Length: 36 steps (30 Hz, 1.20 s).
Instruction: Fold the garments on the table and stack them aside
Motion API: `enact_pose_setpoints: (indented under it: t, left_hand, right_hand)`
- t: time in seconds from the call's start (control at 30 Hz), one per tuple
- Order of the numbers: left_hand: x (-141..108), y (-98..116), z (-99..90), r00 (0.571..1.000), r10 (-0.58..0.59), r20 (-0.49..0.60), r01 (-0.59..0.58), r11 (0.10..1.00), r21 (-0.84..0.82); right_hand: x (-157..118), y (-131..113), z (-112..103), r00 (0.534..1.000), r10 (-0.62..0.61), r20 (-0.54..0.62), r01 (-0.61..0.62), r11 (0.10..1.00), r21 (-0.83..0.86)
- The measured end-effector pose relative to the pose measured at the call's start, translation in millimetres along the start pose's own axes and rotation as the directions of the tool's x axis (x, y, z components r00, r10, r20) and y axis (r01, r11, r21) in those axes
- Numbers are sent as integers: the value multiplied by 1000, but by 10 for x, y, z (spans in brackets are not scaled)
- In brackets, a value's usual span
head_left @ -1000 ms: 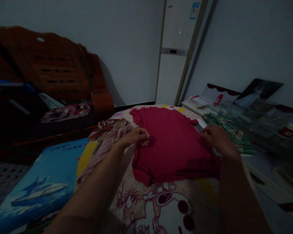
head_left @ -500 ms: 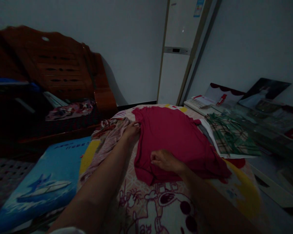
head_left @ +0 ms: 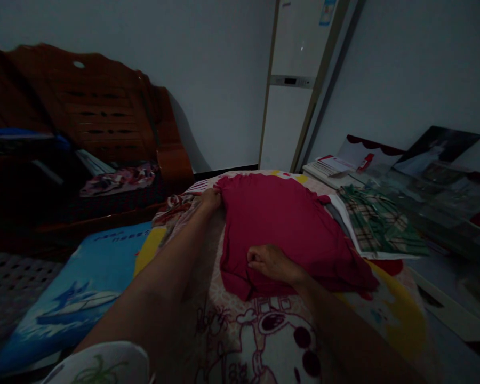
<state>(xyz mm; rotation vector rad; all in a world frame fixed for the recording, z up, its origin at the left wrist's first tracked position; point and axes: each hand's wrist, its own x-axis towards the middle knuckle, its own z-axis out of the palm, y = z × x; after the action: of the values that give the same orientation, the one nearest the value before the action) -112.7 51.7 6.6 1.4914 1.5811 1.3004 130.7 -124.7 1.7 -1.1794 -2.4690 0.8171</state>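
Note:
A dark pink shirt (head_left: 284, 218) lies spread on a round table with a patterned cloth (head_left: 224, 320). At its upper left edge, my left hand (head_left: 212, 198) is closed on the fabric near the sleeve. My right hand (head_left: 266, 260) rests on the lower part of the shirt with its fingers curled; whether it pinches any cloth is hidden. Left of the shirt, partly behind my left arm, lies a crumpled patterned garment (head_left: 176, 210).
A green plaid garment (head_left: 380, 221) lies on white cloth at the right, beside a glass-topped surface (head_left: 420, 194) with papers and a photo. A wooden bench (head_left: 104, 117) and a blue board (head_left: 88, 288) are at the left.
My left hand has moved up and slightly left along the shirt's edge, and the fabric there has shifted with it. My right hand has stayed in place.

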Motion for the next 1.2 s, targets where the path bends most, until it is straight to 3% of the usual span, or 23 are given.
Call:
enact_pose_setpoints:
  t: [0.07,0.13,0.23,0.33,0.47,0.6,0.63,0.67,0.83,1.07,1.2]
  left_hand:
    - [-51,27,-56,999,46,28,-50,980,192]
    - [-144,86,-56,995,76,64,-90,958,273]
    - [-353,242,20,982,158,102,-182,932,313]
    - [-666,448,109,938,223,264,-303,897,321]
    - [-1220,691,162,776,236,585,-419,886,199]
    - [-1710,816,135,482,223,847,-444,896,17]
    - [-1800,823,119,438,213,874,-469,883,20]
    - [-1876,821,99,422,205,883,-505,862,41]
    - [-2087,720,-30,489,219,844,-616,772,156]
    - [-2082,560,-159,661,188,727,-552,778,301]
    - [-2086,646,-239,727,196,658,-510,796,326]
  right_hand:
    - [-10,-5,-7,1000,-7,-2,7,1000,10]
    - [-13,9,-9,1000,-10,-6,10,1000,20]
    - [-4,57,-17,1000,-26,2,26,998,57]
    - [-6,100,-52,999,-40,14,38,991,125]
    - [-115,120,-141,998,44,36,-52,968,245]
    - [-387,182,-251,990,121,-66,-96,950,297]
    - [-472,208,-276,986,138,-96,-105,951,292]
    - [-559,234,-298,980,164,-117,-125,949,288]
    - [-940,287,-303,944,288,-160,-240,935,263]
    - [-1024,-4,-64,966,114,-234,-87,989,121]
    - [-933,-214,84,974,57,-219,-72,996,-58]
